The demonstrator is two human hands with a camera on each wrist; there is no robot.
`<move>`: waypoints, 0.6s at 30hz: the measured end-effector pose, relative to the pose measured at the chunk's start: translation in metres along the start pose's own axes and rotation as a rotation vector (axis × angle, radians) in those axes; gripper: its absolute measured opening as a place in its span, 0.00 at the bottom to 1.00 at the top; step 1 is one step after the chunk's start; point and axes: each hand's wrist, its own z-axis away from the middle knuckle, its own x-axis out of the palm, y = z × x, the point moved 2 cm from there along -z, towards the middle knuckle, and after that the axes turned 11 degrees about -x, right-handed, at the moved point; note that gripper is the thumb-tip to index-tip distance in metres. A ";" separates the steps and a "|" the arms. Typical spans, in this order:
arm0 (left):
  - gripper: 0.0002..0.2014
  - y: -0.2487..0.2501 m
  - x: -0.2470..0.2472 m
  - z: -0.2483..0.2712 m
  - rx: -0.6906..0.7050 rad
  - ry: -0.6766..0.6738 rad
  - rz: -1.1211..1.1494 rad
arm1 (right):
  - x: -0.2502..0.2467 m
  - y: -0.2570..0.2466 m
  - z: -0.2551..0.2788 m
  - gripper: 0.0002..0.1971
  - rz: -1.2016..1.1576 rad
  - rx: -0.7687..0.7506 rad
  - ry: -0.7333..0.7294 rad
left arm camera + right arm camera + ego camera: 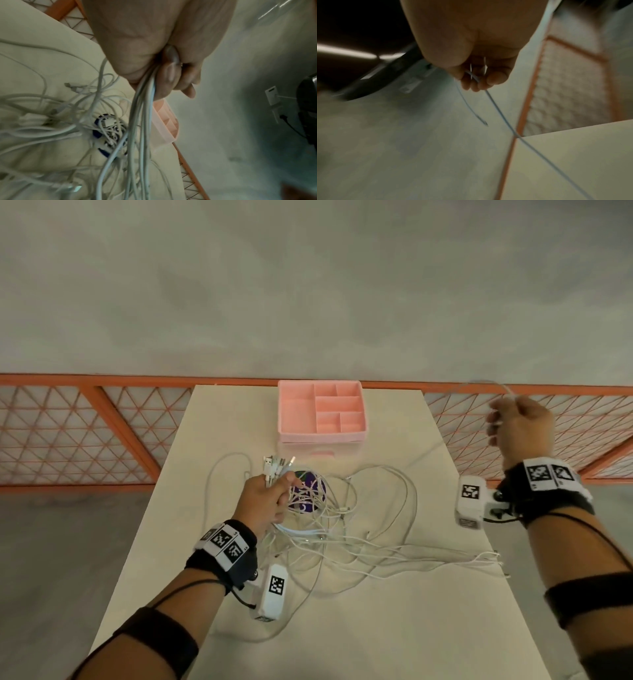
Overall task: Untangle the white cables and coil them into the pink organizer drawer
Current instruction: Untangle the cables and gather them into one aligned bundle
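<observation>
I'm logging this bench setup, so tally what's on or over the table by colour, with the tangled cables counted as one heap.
White: 1, the cable heap, partly gripped by the left hand, one strand pulled by the right hand
Pink: 1, the organizer drawer
Purple: 1, a round object under the cables
Total: 3

My head camera looks down at the table [342, 628] from above; each wrist camera peers close along my fingers (both blurred), sharing the table's surface with it.
</observation>
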 end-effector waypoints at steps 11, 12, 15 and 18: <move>0.20 0.052 0.038 0.014 0.054 -0.184 0.283 | -0.008 0.139 0.036 0.45 0.503 0.437 -0.245; 0.20 0.055 0.043 0.014 0.058 -0.204 0.288 | 0.016 0.116 0.044 0.48 0.368 0.371 -0.249; 0.20 0.061 0.056 0.014 0.071 -0.247 0.311 | 0.090 0.030 0.093 0.33 -0.011 0.071 -0.655; 0.19 0.065 0.061 0.013 0.094 -0.259 0.403 | 0.143 -0.017 0.145 0.24 -0.128 -0.105 -1.014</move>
